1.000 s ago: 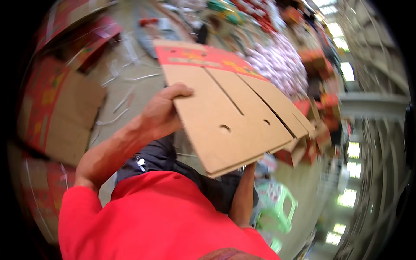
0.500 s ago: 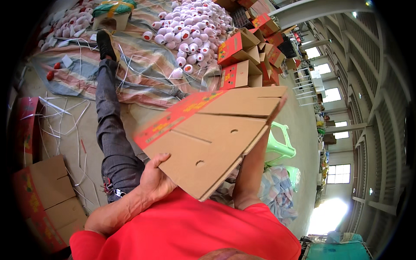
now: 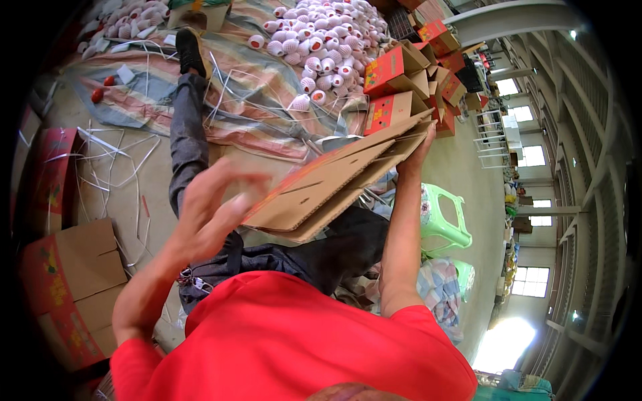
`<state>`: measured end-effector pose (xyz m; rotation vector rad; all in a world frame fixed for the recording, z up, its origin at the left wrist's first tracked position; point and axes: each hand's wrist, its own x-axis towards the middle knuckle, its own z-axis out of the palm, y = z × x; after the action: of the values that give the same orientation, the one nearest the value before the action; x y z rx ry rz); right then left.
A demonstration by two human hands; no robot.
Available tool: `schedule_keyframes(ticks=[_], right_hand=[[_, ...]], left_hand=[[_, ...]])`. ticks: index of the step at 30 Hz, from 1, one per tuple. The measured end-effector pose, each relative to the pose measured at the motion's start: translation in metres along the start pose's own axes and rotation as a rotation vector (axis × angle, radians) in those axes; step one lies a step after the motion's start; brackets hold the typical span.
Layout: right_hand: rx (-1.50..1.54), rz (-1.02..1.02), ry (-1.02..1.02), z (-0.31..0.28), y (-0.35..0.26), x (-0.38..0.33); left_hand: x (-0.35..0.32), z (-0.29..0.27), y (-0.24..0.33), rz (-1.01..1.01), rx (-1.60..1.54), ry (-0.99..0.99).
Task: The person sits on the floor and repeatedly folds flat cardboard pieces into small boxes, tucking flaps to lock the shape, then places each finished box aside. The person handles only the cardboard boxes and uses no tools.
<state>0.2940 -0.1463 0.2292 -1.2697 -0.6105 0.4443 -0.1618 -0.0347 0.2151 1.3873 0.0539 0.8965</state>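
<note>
A flattened cardboard box (image 3: 348, 170), brown with a red printed band, is tilted in front of my chest, its layers slightly spread along the lower edge. My right hand (image 3: 420, 148) grips it at the far right corner, with most of the fingers hidden behind the board. By its left end is my left hand (image 3: 212, 210), blurred, thumb and fingers apart with nothing between them. Whether the fingertips touch the board cannot be told.
A heap of fruit in white foam nets (image 3: 328, 47) lies on a striped tarp (image 3: 257, 134). Opened red boxes (image 3: 394, 70) stand right of it. Loose white straps (image 3: 110, 167) and a folded box (image 3: 73, 281) lie at left. A green plastic stool (image 3: 447, 220) stands at right.
My left hand has let go of the box's near edge and moved up and left. The box has tipped to a steeper angle, still in my right hand.
</note>
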Motion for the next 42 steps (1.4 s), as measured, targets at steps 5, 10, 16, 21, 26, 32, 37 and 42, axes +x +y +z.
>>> schedule_keyframes(ticks=[5, 10, 16, 21, 26, 32, 37, 42], right_hand=[[-0.019, 0.031, -0.035, -0.003, 0.003, 0.0], [-0.06, 0.113, 0.029, 0.001, -0.009, 0.005], [-0.215, 0.335, -0.137, 0.011, -0.07, -0.017], [-0.395, 0.322, -0.315, 0.083, -0.11, -0.052], [-0.53, 0.349, -0.4, 0.101, -0.116, -0.073], [-0.828, 0.311, -0.464, 0.109, -0.148, -0.092], [-1.077, 0.209, -0.712, 0.123, -0.158, -0.103], [-1.162, -0.191, -0.922, 0.146, -0.095, -0.099]], left_hand=[[0.088, 0.04, -0.03, 0.458, 0.222, -0.362], [0.114, 0.045, -0.045, 0.531, 0.182, -0.496], [0.11, 0.056, -0.017, 0.927, 0.127, -0.626], [0.081, 0.059, 0.018, 0.986, 0.231, -0.744], [0.07, 0.042, 0.032, 0.95, 0.301, -0.668], [0.074, -0.009, 0.056, 0.846, 0.566, -0.514], [0.087, -0.037, 0.06, 0.695, 0.714, -0.468], [0.094, -0.013, 0.032, 0.681, 0.744, -0.512]])
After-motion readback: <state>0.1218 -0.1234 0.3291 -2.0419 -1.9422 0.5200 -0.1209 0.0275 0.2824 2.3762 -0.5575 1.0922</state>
